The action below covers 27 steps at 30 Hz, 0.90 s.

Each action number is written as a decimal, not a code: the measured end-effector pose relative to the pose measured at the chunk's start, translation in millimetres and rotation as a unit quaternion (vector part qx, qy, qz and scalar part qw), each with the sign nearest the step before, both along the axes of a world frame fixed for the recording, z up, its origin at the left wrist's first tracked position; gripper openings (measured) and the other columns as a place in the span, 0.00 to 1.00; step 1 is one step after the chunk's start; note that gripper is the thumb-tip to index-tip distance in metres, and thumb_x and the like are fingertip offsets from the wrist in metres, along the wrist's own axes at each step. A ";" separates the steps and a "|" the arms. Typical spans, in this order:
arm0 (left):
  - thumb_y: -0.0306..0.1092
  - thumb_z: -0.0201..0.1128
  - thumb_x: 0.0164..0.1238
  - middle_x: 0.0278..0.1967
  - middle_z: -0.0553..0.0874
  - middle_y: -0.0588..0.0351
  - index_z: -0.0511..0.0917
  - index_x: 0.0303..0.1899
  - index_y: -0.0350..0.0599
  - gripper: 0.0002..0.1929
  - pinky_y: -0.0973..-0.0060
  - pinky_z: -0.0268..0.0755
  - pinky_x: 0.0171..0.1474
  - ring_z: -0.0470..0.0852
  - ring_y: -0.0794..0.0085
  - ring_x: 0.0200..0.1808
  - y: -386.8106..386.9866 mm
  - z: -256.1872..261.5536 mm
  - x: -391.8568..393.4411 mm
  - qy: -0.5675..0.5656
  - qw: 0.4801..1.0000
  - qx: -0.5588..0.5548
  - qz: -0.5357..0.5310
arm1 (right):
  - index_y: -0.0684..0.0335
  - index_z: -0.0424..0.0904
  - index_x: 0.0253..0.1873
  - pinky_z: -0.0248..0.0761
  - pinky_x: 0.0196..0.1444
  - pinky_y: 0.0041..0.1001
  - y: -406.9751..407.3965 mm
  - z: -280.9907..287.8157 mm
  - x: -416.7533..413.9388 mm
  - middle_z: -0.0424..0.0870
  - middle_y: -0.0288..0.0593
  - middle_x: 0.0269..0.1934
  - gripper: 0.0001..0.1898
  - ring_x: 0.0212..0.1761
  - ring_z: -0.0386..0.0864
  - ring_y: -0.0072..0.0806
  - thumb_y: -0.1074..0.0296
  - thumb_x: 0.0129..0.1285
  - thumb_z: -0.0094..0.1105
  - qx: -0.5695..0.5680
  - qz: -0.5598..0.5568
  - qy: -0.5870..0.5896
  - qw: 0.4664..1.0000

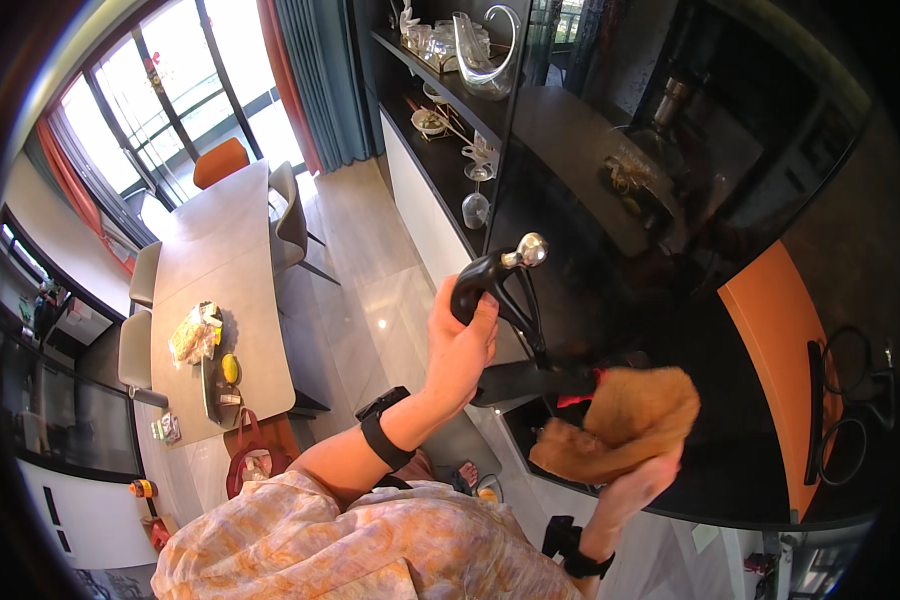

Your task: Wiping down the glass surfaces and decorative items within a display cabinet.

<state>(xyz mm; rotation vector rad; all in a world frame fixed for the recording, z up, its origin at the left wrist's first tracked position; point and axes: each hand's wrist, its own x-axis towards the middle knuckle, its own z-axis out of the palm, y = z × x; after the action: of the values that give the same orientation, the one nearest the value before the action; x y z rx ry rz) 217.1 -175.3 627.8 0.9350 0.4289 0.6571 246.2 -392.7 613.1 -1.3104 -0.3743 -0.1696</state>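
My left hand (461, 337) grips a glossy black figurine (487, 277) by its curved upper part. A round silver head (531, 250) tops the figurine, and a thin limb runs down toward a broader dark part (517, 381). In my right hand (649, 476) is a tan-brown cloth (630, 420), bunched and partly blurred, close to the figurine's lower end. Something red (579, 394) shows beside the cloth; its full shape is hidden. Both hands are over a black counter at the cabinet.
Glossy dark cabinet doors (630, 187) rise in front. Open shelves hold a glass decanter (487, 56), wine glasses (476, 206) and a small bowl (427, 121). An orange panel (784, 360) stands right. Behind left, a dining table (217, 262) bears a bagged item (195, 334) and yellow fruit (230, 368).
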 end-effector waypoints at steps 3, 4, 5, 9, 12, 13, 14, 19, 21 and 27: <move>0.31 0.59 0.73 0.23 0.72 0.65 0.70 0.49 0.46 0.09 0.85 0.56 0.18 0.65 0.86 0.17 -17.4 14.3 6.5 -0.015 1.000 0.001 0.008 | 0.68 0.76 0.54 0.74 0.52 0.40 21.3 -7.4 -8.6 0.81 0.49 0.47 0.25 0.48 0.80 0.46 0.59 0.56 0.70 -0.353 -0.048 -0.226 0.906; 0.31 0.59 0.73 0.23 0.72 0.65 0.70 0.49 0.45 0.09 0.85 0.56 0.18 0.65 0.86 0.17 -24.4 16.7 5.4 -0.023 1.000 -0.011 0.004 | 0.68 0.78 0.51 0.73 0.51 0.39 43.5 -17.0 -4.3 0.81 0.47 0.44 0.24 0.45 0.80 0.48 0.64 0.50 0.73 -0.443 -0.060 -0.325 0.833; 0.30 0.59 0.73 0.23 0.72 0.65 0.70 0.50 0.45 0.09 0.85 0.56 0.18 0.66 0.86 0.17 -32.3 15.3 8.3 -0.033 0.999 -0.029 -0.012 | 0.68 0.78 0.48 0.71 0.52 0.42 54.7 -28.4 -4.8 0.80 0.49 0.42 0.20 0.45 0.79 0.51 0.63 0.54 0.71 -0.445 -0.039 -0.326 0.833; 0.30 0.61 0.72 0.23 0.72 0.66 0.70 0.52 0.46 0.12 0.85 0.57 0.19 0.66 0.86 0.18 -39.2 7.6 13.0 -0.038 0.999 -0.020 -0.021 | 0.68 0.78 0.44 0.71 0.48 0.42 63.0 -43.7 -11.9 0.78 0.50 0.35 0.13 0.42 0.78 0.51 0.65 0.59 0.66 -0.346 0.071 -0.242 0.904; 0.34 0.63 0.71 0.25 0.72 0.65 0.68 0.55 0.47 0.16 0.86 0.56 0.19 0.65 0.87 0.19 -35.7 2.9 13.8 -0.045 0.999 -0.007 0.000 | 0.70 0.78 0.42 0.70 0.40 0.33 49.1 -36.8 -25.8 0.79 0.49 0.31 0.09 0.34 0.78 0.35 0.68 0.65 0.59 -0.267 0.172 -0.045 0.947; 0.35 0.63 0.71 0.25 0.72 0.65 0.68 0.55 0.47 0.17 0.86 0.56 0.19 0.65 0.87 0.19 -33.9 5.8 16.1 -0.054 0.998 0.006 0.015 | 0.71 0.78 0.42 0.70 0.39 0.31 43.3 -34.7 -33.1 0.79 0.48 0.30 0.09 0.33 0.78 0.32 0.69 0.67 0.58 -0.235 0.193 0.025 0.952; 0.36 0.63 0.71 0.25 0.72 0.65 0.67 0.55 0.46 0.17 0.86 0.56 0.19 0.65 0.87 0.19 -29.4 10.8 13.1 -0.073 0.997 0.014 0.009 | 0.68 0.79 0.45 0.69 0.43 0.26 32.5 -32.0 -40.0 0.82 0.40 0.37 0.12 0.40 0.74 0.21 0.63 0.69 0.56 -0.184 0.206 0.124 0.953; 0.27 0.59 0.70 0.25 0.73 0.64 0.68 0.52 0.44 0.13 0.85 0.57 0.19 0.66 0.87 0.18 -20.0 20.2 5.5 -0.052 0.995 0.087 0.021 | 0.69 0.78 0.53 0.70 0.51 0.26 -10.6 -4.1 -26.9 0.81 0.41 0.47 0.17 0.48 0.77 0.25 0.60 0.70 0.54 -0.055 -0.011 -0.018 0.998; 0.25 0.59 0.68 0.25 0.73 0.64 0.68 0.52 0.44 0.14 0.85 0.56 0.19 0.65 0.86 0.18 -24.1 20.4 3.1 -0.061 0.996 0.070 -0.018 | 0.71 0.77 0.52 0.70 0.54 0.33 -7.5 11.9 -7.9 0.79 0.48 0.51 0.20 0.51 0.77 0.38 0.62 0.60 0.66 -0.239 -0.067 -0.132 0.960; 0.20 0.63 0.54 0.28 0.75 0.64 0.71 0.49 0.41 0.19 0.85 0.55 0.18 0.68 0.86 0.20 -28.9 22.9 -5.3 -0.095 0.979 0.148 -0.107 | 0.73 0.77 0.48 0.72 0.50 0.40 -9.4 -6.6 19.0 0.80 0.54 0.45 0.19 0.46 0.78 0.55 0.71 0.53 0.67 -0.445 -0.080 -0.225 0.863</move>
<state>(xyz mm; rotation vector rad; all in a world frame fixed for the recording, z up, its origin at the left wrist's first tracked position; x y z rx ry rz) 211.7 -204.1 650.7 1.1696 0.0566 0.6145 265.2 -402.1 606.5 -2.2298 -0.8004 -0.4888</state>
